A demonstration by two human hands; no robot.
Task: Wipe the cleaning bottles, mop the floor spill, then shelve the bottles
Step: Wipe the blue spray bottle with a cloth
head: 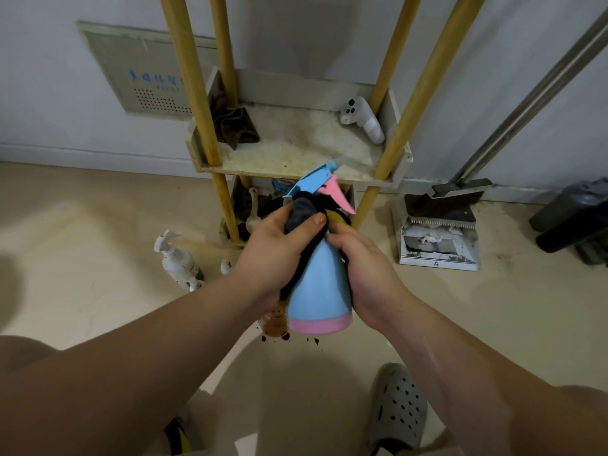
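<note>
Head view: dead centre, left hand (273,255) squeezes a dark cloth (301,213) round the neck of the blue spray bottle (320,284), right hand (365,274) curls round its body from 3 o'clock. Probably light, smooth plastic, kinda slippery; body's the safest hold.

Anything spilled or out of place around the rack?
Dark reddish drops spot the floor under the spray bottle and cloth in hand. A stained white pump bottle sits on the floor left of the rack, and the shelf is blotched brown.
</note>
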